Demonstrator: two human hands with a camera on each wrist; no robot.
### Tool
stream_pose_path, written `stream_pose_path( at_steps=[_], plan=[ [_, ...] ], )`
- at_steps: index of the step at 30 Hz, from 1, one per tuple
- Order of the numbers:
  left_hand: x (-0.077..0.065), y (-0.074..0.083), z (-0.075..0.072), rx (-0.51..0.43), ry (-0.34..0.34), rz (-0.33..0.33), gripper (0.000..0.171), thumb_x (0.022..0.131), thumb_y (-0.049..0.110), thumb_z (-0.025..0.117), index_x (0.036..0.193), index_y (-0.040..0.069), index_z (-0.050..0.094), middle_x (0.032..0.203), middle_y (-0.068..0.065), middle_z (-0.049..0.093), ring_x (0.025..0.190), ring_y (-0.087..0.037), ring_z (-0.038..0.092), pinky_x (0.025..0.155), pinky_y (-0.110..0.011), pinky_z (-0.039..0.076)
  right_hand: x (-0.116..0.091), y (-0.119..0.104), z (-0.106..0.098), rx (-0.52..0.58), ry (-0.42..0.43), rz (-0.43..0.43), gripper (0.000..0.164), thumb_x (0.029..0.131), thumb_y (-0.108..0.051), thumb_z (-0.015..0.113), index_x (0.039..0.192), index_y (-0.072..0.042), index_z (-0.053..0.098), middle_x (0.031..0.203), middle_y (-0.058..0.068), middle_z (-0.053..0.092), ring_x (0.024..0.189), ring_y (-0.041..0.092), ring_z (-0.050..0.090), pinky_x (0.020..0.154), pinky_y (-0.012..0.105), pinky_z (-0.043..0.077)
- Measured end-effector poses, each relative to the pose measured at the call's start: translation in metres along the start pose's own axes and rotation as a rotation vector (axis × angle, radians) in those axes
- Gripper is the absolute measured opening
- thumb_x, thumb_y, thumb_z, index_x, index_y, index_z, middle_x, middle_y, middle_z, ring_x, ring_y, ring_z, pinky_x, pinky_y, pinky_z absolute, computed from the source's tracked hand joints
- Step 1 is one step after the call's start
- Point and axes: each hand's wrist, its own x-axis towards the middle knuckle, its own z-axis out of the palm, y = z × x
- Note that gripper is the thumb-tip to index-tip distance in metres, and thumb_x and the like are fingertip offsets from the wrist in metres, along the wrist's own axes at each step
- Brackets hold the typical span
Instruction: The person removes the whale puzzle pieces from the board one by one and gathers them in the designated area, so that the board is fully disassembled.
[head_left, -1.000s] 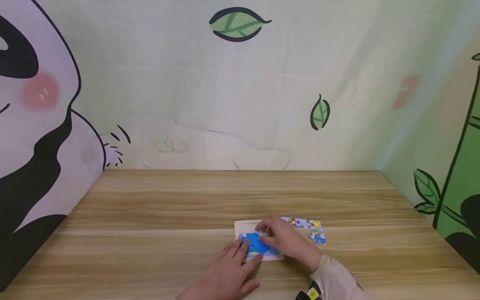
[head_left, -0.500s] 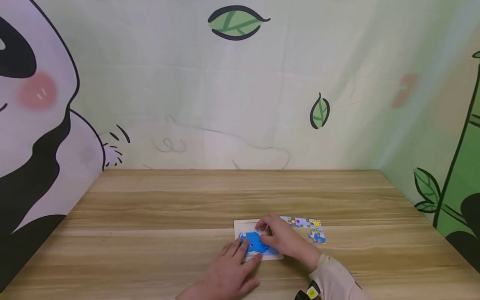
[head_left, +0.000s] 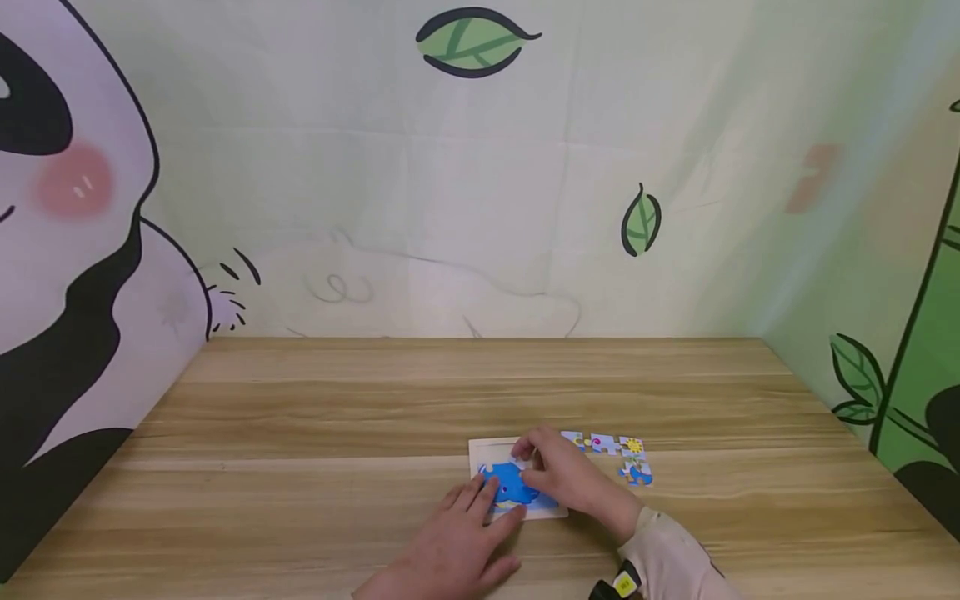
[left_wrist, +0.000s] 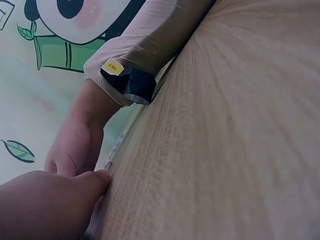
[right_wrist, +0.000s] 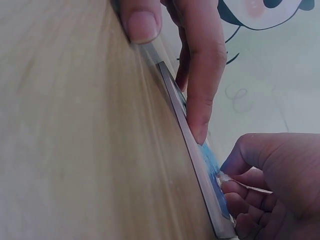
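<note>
A jigsaw puzzle board (head_left: 491, 450) with a pale frame lies on the table, part of a blue cartoon whale (head_left: 513, 482) showing in it. My left hand (head_left: 456, 546) rests on the board's lower left with spread fingers, the thumb at its near edge. Over the right half is my right hand (head_left: 577, 479), fingers bent toward the thumb. In the right wrist view the right hand (right_wrist: 285, 182) pinches a small puzzle piece (right_wrist: 226, 176) with a pale edge, against or just above the blue picture. Most of that piece is hidden by the fingers.
Several loose puzzle pieces (head_left: 634, 460) lie in an L shape to the right of the board, one showing a yellow sun. The wooden table (head_left: 300, 417) runs back to a wall (head_left: 360, 192) printed with leaves and a panda.
Both hands and the board hold nearly the same places. The head view has shifted very slightly.
</note>
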Motion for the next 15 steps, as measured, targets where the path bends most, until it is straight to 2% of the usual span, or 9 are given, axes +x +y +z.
stream_pose_path(
  at_steps=[11, 15],
  plan=[
    [0.0008, 0.0, -0.0015, -0.016, -0.025, -0.008, 0.052, 0.097, 0.056, 0.04, 0.139, 0.027, 0.049, 0.146, -0.017, 0.047, 0.136, -0.034, 0.043, 0.107, -0.047, 0.041, 0.0018, 0.001, 0.0, 0.056, 0.002, -0.023, 0.015, 0.088, -0.007, 0.065, 0.102, -0.005, 0.06, 0.091, 0.003, 0.06, 0.077, 0.009, 0.051, 0.068, 0.019, 0.045],
    [0.0017, -0.0003, -0.0029, -0.045, -0.064, -0.019, 0.053, 0.097, 0.057, 0.04, 0.141, 0.028, 0.048, 0.148, -0.017, 0.045, 0.138, -0.034, 0.041, 0.108, -0.048, 0.04, 0.0019, -0.0007, -0.0008, 0.066, 0.029, 0.001, 0.01, 0.091, -0.007, 0.063, 0.1, -0.008, 0.061, 0.085, 0.0, 0.06, 0.073, 0.009, 0.053, 0.064, 0.018, 0.046]
  ],
)
